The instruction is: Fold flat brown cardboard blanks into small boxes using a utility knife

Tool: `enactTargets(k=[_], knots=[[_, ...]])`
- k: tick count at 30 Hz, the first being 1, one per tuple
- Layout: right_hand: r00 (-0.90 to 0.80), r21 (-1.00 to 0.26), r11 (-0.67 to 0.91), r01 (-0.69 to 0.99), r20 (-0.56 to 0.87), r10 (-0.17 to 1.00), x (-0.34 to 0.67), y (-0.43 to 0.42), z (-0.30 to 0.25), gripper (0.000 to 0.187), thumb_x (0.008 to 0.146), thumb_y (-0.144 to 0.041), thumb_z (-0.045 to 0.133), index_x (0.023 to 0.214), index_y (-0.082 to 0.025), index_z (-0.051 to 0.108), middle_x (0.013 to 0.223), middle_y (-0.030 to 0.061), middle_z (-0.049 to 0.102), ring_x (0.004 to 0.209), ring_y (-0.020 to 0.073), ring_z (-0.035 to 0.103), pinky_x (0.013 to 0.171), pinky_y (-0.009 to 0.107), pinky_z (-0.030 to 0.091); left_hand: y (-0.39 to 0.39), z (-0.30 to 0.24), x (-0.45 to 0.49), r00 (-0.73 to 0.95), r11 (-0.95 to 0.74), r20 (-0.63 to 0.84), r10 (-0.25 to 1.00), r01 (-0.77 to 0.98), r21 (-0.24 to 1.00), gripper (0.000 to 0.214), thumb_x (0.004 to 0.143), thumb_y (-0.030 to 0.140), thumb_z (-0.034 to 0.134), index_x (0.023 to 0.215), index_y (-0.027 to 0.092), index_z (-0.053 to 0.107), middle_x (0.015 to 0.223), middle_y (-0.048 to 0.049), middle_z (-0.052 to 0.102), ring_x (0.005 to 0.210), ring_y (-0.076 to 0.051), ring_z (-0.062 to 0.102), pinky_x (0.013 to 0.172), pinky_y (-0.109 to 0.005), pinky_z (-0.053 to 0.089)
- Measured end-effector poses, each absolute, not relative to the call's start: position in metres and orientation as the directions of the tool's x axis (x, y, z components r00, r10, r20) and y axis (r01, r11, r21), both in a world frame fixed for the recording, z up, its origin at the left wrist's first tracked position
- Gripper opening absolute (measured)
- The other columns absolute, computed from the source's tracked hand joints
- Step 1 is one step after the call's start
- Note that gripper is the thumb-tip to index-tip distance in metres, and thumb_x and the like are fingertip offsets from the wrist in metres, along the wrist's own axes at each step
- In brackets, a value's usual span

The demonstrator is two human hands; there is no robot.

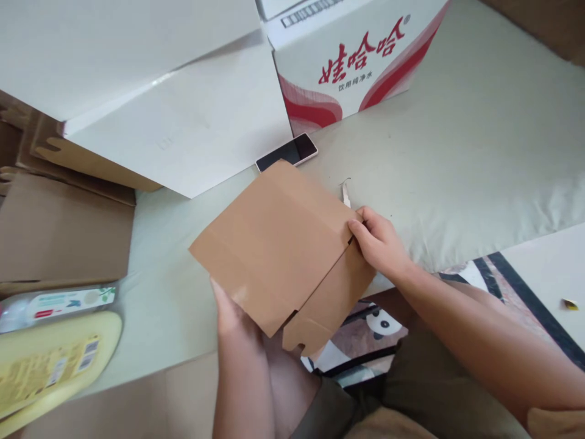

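A flat, folded brown cardboard box blank (278, 244) is held up in front of me. My left hand (231, 314) supports its lower edge from underneath, fingers hidden behind the card. My right hand (377, 241) pinches the blank's right edge, fingers curled on the fold. A lower flap (326, 311) hangs down beside my knee.
A smartphone (287, 152) lies behind the blank, next to a white and red printed carton (351, 55). Large white sheets (150, 91) and flat brown cardboard (59, 231) lie at the left. A yellow bottle (50, 360) and a clear bottle (55, 303) sit at lower left. A small hooked tool (346, 192) rests by my right hand.
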State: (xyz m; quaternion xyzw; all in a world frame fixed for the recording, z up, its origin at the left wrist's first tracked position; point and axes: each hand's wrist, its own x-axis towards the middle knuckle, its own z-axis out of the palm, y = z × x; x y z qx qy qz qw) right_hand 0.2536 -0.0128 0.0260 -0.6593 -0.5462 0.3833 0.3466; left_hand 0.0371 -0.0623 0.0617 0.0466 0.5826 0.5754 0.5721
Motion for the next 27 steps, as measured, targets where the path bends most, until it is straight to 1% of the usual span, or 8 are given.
enactTargets(k=[5,10,13,16,18,21,25,27], knots=[[0.086,-0.886,-0.160,0.435,-0.136,0.987,0.250,-0.010,0.022,0.026,0.082,-0.045,0.046,0.068,-0.024,0.043,0.059,-0.0024,0.046,0.058,0.0154,0.043,0.057,0.030,0.031,-0.056,0.054,0.023,-0.315,0.347,-0.629,0.711,-0.621,0.703,0.051,0.071,0.068,0.062,0.094,0.023,0.067,0.084,-0.0019,0.070,0.065,-0.021,0.065,0.057,-0.031,0.050],[0.029,-0.888,-0.123,0.443,-0.123,0.992,0.248,-0.007,0.020,0.029,0.084,-0.048,0.048,0.071,-0.023,0.045,0.060,-0.0020,0.049,0.057,0.0153,0.043,0.056,0.029,0.032,-0.031,0.041,-0.001,-0.540,0.131,-0.534,0.651,-0.613,0.779,0.039,0.072,0.058,0.058,0.089,0.023,0.064,0.080,-0.0002,0.068,0.067,-0.020,0.064,0.059,-0.032,0.050],[0.034,-0.885,-0.114,0.452,-0.111,0.993,0.249,-0.007,0.019,0.029,0.086,-0.050,0.049,0.075,-0.023,0.048,0.062,-0.0011,0.052,0.059,0.0160,0.046,0.056,0.029,0.033,-0.023,0.035,-0.009,-0.503,0.122,-0.510,0.698,-0.618,0.777,0.051,0.070,0.065,0.061,0.097,0.022,0.068,0.094,-0.0048,0.072,0.079,-0.023,0.067,0.072,-0.035,0.054],[0.076,-0.866,-0.128,0.483,-0.104,0.992,0.252,-0.007,0.019,0.028,0.086,-0.050,0.050,0.080,-0.022,0.053,0.064,-0.0002,0.054,0.061,0.0169,0.048,0.057,0.029,0.034,-0.021,0.032,-0.011,-0.519,0.132,-0.453,0.725,-0.541,0.831,0.041,0.066,0.047,0.075,0.096,0.021,0.069,0.095,-0.0055,0.072,0.083,-0.022,0.067,0.082,-0.035,0.054],[0.086,-0.851,-0.123,0.510,-0.091,0.992,0.254,-0.006,0.018,0.028,0.086,-0.049,0.051,0.080,-0.022,0.055,0.065,0.0005,0.055,0.062,0.0172,0.049,0.058,0.030,0.036,-0.020,0.031,-0.012,-0.537,0.134,-0.427,0.727,-0.499,0.856,0.033,0.065,0.035,0.078,0.093,0.021,0.069,0.093,-0.0054,0.072,0.085,-0.023,0.068,0.087,-0.036,0.054],[0.051,-0.831,-0.018,0.557,0.012,0.999,0.257,-0.005,0.016,0.025,0.086,-0.044,0.053,0.090,-0.021,0.061,0.072,0.0028,0.060,0.067,0.0187,0.054,0.064,0.032,0.042,-0.018,0.030,-0.014,-0.556,0.098,-0.388,0.735,-0.479,0.872,0.026,0.069,0.033,0.075,0.093,0.022,0.070,0.095,-0.0060,0.073,0.096,-0.025,0.068,0.092,-0.038,0.053],[-0.040,-0.741,0.240,0.627,0.277,0.960,0.260,-0.005,0.012,0.026,0.085,-0.032,0.056,0.108,-0.023,0.064,0.094,0.0082,0.062,0.088,0.0237,0.059,0.081,0.040,0.048,-0.014,0.028,-0.019,-0.621,-0.001,-0.304,0.723,-0.440,0.898,0.021,0.077,0.034,0.068,0.094,0.021,0.070,0.102,-0.0067,0.073,0.114,-0.025,0.063,0.099,-0.036,0.050],[-0.017,-0.751,0.264,0.605,0.319,0.948,0.260,-0.006,0.010,0.032,0.083,-0.029,0.057,0.114,-0.024,0.060,0.103,0.0098,0.060,0.097,0.0247,0.058,0.084,0.042,0.049,-0.012,0.028,-0.021,-0.649,-0.056,-0.268,0.713,-0.432,0.900,0.019,0.081,0.033,0.064,0.094,0.021,0.069,0.108,-0.0065,0.072,0.120,-0.024,0.060,0.102,-0.035,0.048]])
